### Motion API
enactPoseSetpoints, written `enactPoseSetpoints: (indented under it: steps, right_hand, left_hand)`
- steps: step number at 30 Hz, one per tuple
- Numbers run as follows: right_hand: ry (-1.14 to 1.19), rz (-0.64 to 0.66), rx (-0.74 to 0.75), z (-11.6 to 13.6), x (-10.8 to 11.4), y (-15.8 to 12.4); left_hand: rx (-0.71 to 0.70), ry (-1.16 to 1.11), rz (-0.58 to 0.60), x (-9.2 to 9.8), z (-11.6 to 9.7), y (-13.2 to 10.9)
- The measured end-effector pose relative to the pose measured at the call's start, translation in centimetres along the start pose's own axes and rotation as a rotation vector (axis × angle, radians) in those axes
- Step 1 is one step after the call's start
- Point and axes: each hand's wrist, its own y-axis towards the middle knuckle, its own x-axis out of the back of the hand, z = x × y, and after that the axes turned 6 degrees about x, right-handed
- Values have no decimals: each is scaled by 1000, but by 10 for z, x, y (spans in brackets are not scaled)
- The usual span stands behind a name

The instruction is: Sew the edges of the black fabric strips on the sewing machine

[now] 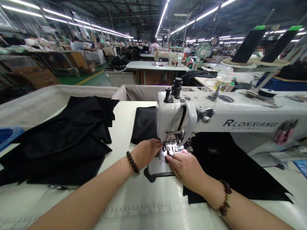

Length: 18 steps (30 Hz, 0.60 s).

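In the head view, both forearms reach in from the lower corners and converge at the needle area of the white sewing machine. The left hand comes in from the left, back upward, its fingers drawn close together and bent toward the presser foot; the tips are partly hidden, so I cannot tell whether they pinch anything. The right hand lies lower and to the right, its fingers slanting left and resting close together at the metal plate; whether they grip something there cannot be told either.

Each wrist wears 1 beaded bracelet. The black fabric panel spreads beneath the machine's arm and just beside the right hand, with 1 small label on it. Folded black cloth lies beyond the left hand, and a black fabric pile covers the table's left side.
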Motion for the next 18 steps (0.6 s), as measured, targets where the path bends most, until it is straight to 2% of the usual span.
enactPoseSetpoints:
  steps: [4, 13, 18]
  right_hand:
    - [15, 7, -22, 1, -2, -1]
    - [8, -114, -21, 3, -7, 1]
    - [-1, -64, -23, 1, -8, 2]
  left_hand:
    - [13, -16, -8, -4, 4, 1]
    - [11, 30, -62, -11, 3, 0]
    - [10, 53, -110, -12, 5, -2]
